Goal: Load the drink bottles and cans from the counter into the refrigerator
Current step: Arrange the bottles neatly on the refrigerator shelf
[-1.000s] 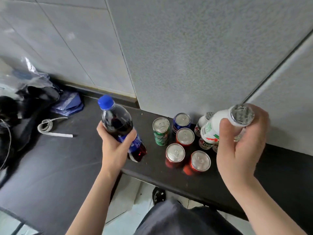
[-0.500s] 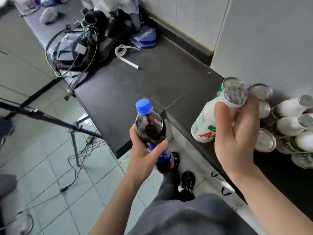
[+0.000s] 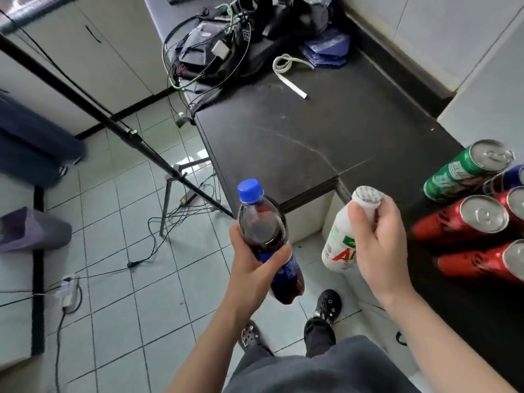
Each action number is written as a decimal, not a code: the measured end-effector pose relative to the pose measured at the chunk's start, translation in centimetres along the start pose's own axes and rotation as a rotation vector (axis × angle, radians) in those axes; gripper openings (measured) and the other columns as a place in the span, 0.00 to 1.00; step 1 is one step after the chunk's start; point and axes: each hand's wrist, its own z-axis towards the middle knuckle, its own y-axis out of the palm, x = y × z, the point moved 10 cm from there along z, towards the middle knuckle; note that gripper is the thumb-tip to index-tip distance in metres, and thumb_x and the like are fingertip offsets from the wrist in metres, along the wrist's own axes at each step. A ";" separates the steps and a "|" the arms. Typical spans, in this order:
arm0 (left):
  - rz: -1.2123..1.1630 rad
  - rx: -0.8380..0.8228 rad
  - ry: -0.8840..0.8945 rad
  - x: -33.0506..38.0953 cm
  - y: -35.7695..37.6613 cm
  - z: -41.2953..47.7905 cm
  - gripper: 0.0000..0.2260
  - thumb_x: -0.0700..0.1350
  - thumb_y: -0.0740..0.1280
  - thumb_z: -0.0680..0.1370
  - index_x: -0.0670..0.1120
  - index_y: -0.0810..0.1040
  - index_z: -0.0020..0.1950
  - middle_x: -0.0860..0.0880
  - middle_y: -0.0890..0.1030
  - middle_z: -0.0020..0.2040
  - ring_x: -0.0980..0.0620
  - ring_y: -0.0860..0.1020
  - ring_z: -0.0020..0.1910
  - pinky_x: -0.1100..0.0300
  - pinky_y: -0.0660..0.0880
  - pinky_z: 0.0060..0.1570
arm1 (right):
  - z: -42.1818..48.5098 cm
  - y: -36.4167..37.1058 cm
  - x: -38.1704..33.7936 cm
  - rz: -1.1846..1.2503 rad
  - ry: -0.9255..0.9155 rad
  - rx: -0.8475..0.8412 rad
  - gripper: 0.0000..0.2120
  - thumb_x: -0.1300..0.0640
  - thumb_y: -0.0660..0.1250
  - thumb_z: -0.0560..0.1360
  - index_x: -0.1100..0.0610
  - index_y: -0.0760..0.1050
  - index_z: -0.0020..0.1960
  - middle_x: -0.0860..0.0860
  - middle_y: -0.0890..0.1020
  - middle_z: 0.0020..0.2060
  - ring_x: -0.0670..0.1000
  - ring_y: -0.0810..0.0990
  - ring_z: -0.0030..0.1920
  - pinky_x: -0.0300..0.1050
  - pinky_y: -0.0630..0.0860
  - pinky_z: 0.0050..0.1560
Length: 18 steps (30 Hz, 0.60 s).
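Black stone formed the bench in the head view, and both hands hung off its front edge, above the tiled floor. The left hand was wrapped round the middle of a dark cola bottle with a blue cap. The right hand gripped a white bottle by its neck. At the bench's right end stood a green can, a blue can and red cans, not yet lifted. No refrigerator showed, so loading seemed barely underway: two bottles in transit, the cans left to carry.
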 end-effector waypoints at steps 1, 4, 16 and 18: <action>-0.006 0.000 0.001 -0.1 -0.7 -0.2 0.26 0.42 0.72 0.70 0.59 0.62 0.60 0.65 0.78 0.48 0.64 0.79 0.49 0.73 0.74 0.44 | -0.3 0.7 -0.3 -0.007 -0.004 -0.004 0.10 0.48 0.60 0.76 0.53 0.70 0.50 0.44 0.75 0.43 0.34 0.74 0.44 0.23 0.67 0.44; -0.028 0.023 0.002 -0.6 -3.7 -1.1 0.27 0.43 0.72 0.70 0.61 0.62 0.61 0.65 0.78 0.49 0.64 0.78 0.51 0.74 0.74 0.44 | -1.6 3.1 -1.3 -0.013 -0.007 -0.012 0.13 0.42 0.59 0.74 0.51 0.70 0.50 0.42 0.75 0.42 0.36 0.74 0.44 0.25 0.68 0.44; -0.142 0.454 0.007 -7.7 -29.9 -13.0 0.31 0.38 0.74 0.71 0.65 0.61 0.59 0.71 0.75 0.49 0.71 0.75 0.52 0.78 0.72 0.41 | -15.1 26.7 -9.6 0.004 -0.174 -0.454 0.08 0.39 0.59 0.75 0.42 0.70 0.47 0.48 0.74 0.42 0.46 0.74 0.42 0.40 0.71 0.46; -0.140 0.545 -0.005 -9.5 -34.9 -16.7 0.32 0.40 0.75 0.70 0.64 0.61 0.61 0.73 0.74 0.50 0.72 0.74 0.53 0.78 0.72 0.42 | -18.2 31.0 -10.6 0.007 -0.198 -0.515 0.13 0.37 0.59 0.74 0.46 0.71 0.50 0.47 0.75 0.43 0.48 0.74 0.43 0.47 0.72 0.46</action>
